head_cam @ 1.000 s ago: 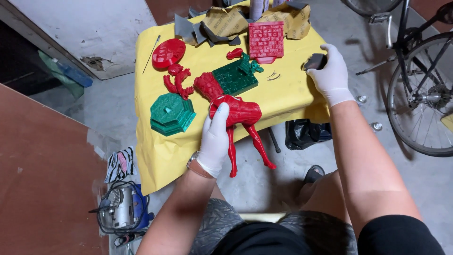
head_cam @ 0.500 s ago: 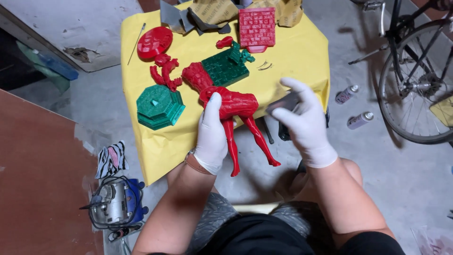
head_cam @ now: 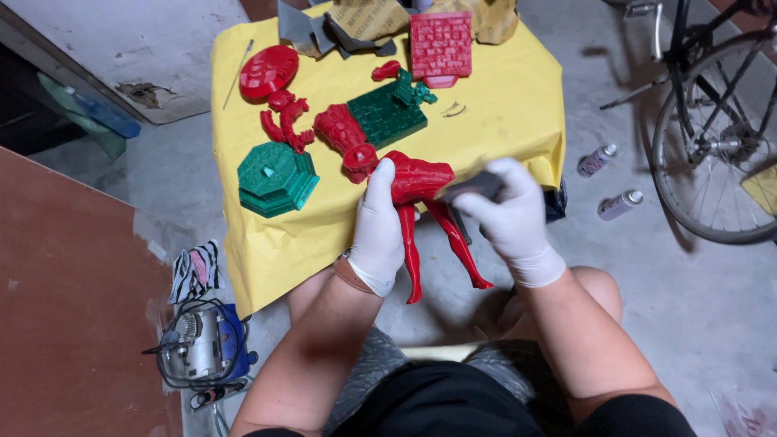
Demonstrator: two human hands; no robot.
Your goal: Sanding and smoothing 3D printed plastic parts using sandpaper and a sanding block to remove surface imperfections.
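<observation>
My left hand (head_cam: 379, 222), in a white glove, grips a red plastic figure (head_cam: 421, 180) around its torso at the near edge of a yellow-covered table (head_cam: 502, 105). The figure's two legs stick out past the table edge toward me. My right hand (head_cam: 510, 214), also gloved, pinches a small dark grey sheet (head_cam: 477, 188) and presses it against the figure's hip. A red head-and-shoulder piece (head_cam: 344, 133) lies against the figure's top end.
On the yellow cloth lie a green octagonal base (head_cam: 277, 178), a green brick slab (head_cam: 387, 113), a red disc (head_cam: 269, 71), a red brick panel (head_cam: 439, 44) and sandpaper sheets (head_cam: 364, 20). A bicycle wheel (head_cam: 712, 137) and two spray cans (head_cam: 619, 204) stand right; a rotary tool (head_cam: 198, 348) lies lower left.
My right hand came in from the table's right edge with the dark sheet and now rests on the figure's hip. My left hand kept its grip on the figure.
</observation>
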